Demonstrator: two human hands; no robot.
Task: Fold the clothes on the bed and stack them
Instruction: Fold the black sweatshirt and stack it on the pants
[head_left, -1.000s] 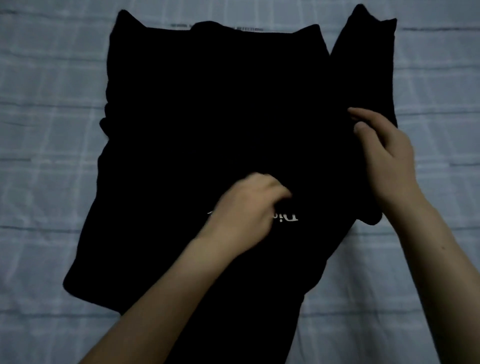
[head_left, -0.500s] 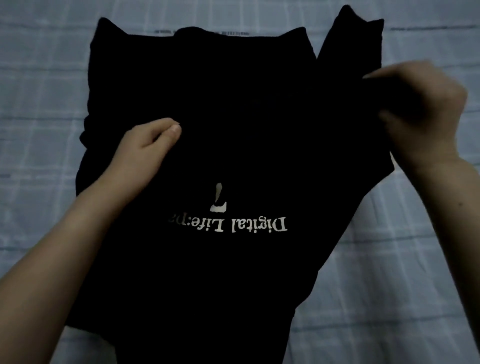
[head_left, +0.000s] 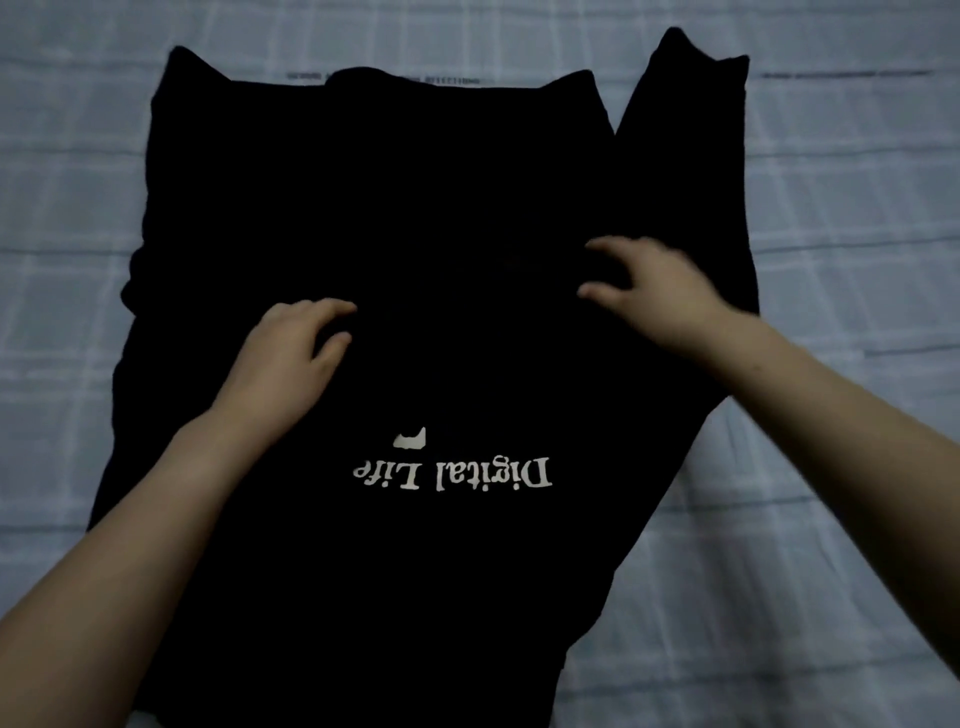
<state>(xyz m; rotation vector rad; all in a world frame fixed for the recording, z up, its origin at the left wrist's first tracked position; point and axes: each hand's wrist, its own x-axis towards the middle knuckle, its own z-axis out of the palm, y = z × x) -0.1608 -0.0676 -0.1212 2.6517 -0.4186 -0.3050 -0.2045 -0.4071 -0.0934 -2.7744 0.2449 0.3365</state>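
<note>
A black T-shirt (head_left: 395, 218) lies spread on the bed, its white "Digital Life" print (head_left: 452, 474) upside down toward me. One sleeve (head_left: 685, 156) juts up at the right, apart from the body. My left hand (head_left: 291, 358) rests on the middle of the shirt with fingers and thumb loosely curved and a gap between them. My right hand (head_left: 654, 296) is blurred, its fingers spread over the fabric right of centre. Neither hand visibly grips cloth.
A light blue plaid bedsheet (head_left: 841, 218) surrounds the shirt on all sides. The shirt's lower part runs out of view at the bottom edge. No other clothes are in view.
My right hand let go of the right sleeve and moved left onto the shirt's body. My left hand shifted right toward the centre. Part of the print is now folded under.
</note>
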